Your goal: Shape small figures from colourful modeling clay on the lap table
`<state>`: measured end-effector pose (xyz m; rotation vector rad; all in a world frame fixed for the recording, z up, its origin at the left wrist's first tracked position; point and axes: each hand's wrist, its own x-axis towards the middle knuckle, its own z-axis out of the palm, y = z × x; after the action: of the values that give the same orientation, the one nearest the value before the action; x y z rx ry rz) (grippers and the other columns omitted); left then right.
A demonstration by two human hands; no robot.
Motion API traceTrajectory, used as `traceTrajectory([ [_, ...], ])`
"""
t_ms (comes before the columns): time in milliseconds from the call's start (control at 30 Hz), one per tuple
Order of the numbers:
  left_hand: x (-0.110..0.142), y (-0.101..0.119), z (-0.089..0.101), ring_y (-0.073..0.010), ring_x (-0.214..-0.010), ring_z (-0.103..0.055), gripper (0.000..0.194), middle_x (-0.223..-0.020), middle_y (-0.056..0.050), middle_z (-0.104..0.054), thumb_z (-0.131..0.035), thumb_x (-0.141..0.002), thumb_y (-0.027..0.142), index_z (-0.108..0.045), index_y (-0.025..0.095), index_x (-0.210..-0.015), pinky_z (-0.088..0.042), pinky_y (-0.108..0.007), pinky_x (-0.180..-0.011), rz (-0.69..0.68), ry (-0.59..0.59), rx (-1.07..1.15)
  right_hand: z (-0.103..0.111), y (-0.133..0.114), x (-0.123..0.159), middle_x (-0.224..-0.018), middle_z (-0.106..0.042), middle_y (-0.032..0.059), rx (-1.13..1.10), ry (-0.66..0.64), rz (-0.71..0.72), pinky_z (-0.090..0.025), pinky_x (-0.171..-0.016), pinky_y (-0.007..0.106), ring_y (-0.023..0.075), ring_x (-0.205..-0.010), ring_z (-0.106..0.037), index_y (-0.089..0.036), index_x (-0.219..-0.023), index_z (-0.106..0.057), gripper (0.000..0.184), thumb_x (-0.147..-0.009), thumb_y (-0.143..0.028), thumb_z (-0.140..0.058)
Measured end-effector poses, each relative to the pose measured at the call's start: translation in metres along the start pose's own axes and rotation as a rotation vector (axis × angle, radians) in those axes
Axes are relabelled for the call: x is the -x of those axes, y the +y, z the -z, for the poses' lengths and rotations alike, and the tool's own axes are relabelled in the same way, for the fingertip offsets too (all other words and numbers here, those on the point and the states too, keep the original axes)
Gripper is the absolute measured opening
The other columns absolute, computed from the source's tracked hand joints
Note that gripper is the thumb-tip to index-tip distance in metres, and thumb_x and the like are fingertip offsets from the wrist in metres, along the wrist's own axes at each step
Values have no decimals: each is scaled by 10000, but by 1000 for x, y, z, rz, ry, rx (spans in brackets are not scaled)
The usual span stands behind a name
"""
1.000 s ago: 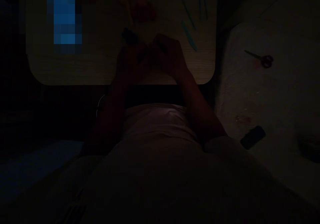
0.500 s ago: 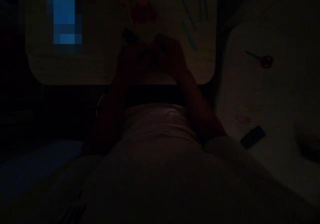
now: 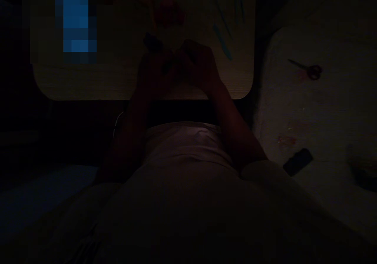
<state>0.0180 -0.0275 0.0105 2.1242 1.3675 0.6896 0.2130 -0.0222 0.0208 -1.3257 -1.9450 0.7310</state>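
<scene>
The scene is very dark. My left hand (image 3: pixel 153 69) and my right hand (image 3: pixel 198 65) meet over the near middle of a light wooden table (image 3: pixel 88 83). Both have curled fingers pressed together around something small that I cannot make out. A dark object (image 3: pixel 151 42) sticks up just above my left hand; whether the hand holds it is unclear. A red lump (image 3: pixel 169 12) lies on the table beyond the hands.
Thin teal sticks (image 3: pixel 222 40) lie on the table's right part. A blurred blue patch (image 3: pixel 75 22) sits at far left. On a pale surface at right lie red-handled scissors (image 3: pixel 309 69) and a dark flat object (image 3: pixel 297 162).
</scene>
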Motion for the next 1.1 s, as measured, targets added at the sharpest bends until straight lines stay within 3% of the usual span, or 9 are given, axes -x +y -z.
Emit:
traceTrajectory([
  [200,0,0,0,-369,-1183,-666,462,-1208,-39,-750,-444,-1004,660,-701,359,-1243,-474,-599,-999,33,-26,-15,1,0,1,-958,-711,37,-19,10,40,-479,-898,422,266,-903,-614,-359,-851,-551,483,-1046,-752,-349],
  [333,-1,-3,-3,-348,-1187,-664,431,-1174,-13,-764,-473,-1001,649,-700,374,-1244,-502,-570,-998,-10,19,-8,2,-1,2,-984,-723,45,-2,-12,-18,-473,-942,441,290,-959,-625,-370,-893,-602,515,-994,-812,-359],
  [567,-2,-3,-3,-311,-985,-703,366,-1024,-34,-761,-517,-1002,628,-722,331,-1064,-530,-517,-877,-17,42,-25,3,-5,3,-1038,-736,42,-29,-22,-28,-463,-952,432,273,-969,-624,-368,-911,-627,533,-986,-826,-365],
  [733,-1,-3,-3,-340,-1058,-690,403,-1091,-49,-757,-497,-1014,641,-708,321,-1138,-507,-539,-915,-12,16,2,4,-5,3,-1022,-744,33,-20,-27,-56,-465,-956,441,292,-1002,-625,-394,-916,-644,549,-941,-874,-378],
  [867,0,-1,-1,-335,-1052,-692,358,-1084,-25,-765,-510,-1007,628,-720,360,-1116,-514,-546,-917,-18,31,13,4,-7,3,-1016,-739,40,-10,-13,-33,-473,-948,432,281,-985,-636,-372,-892,-625,524,-995,-808,-354],
  [1100,-2,0,-1,-330,-1024,-704,352,-1099,-38,-775,-530,-974,593,-728,322,-1082,-534,-550,-908,-18,46,-8,2,-2,3,-971,-703,53,-18,1,21,-454,-916,410,270,-940,-617,-336,-894,-577,471,-1058,-716,-353],
])
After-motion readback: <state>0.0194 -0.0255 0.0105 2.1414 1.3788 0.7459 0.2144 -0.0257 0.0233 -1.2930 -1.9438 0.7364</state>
